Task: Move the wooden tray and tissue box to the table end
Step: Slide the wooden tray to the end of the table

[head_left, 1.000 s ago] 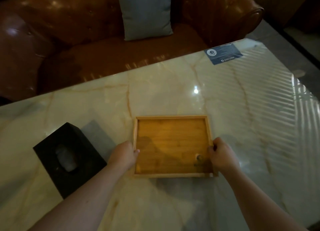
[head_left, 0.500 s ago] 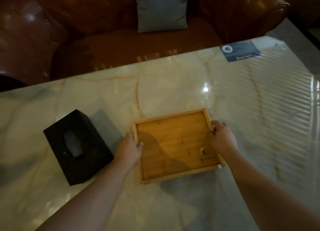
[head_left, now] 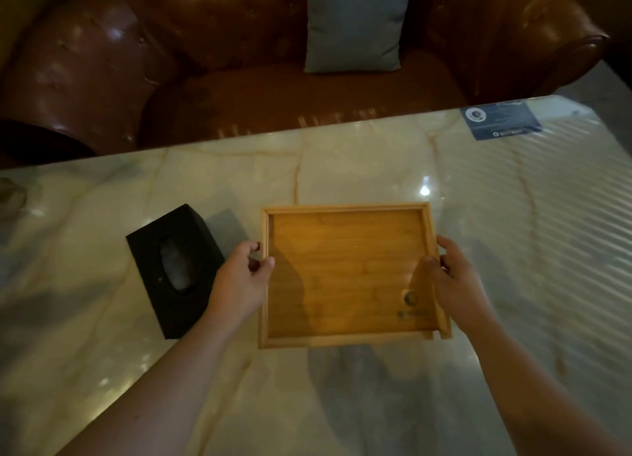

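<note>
An empty wooden tray (head_left: 345, 271) with a small logo near its front right corner is held above the marble table (head_left: 376, 168), its shadow lying on the surface below. My left hand (head_left: 241, 281) grips the tray's left rim, thumb over the edge. On the right rim my right hand (head_left: 451, 277) holds on, thumb inside the tray. A black tissue box (head_left: 174, 267) with an oval slot and white tissue showing rests on the table just left of my left hand.
A brown leather sofa (head_left: 239, 79) with a pale blue cushion (head_left: 354, 21) runs along the table's far edge. A blue card (head_left: 501, 120) lies at the table's far right corner. Something blurred sits at the left edge (head_left: 10, 195).
Both hands have lifted the tray off the table and squared it up; it now looks larger and nearer. The tissue box has stayed where it was.
</note>
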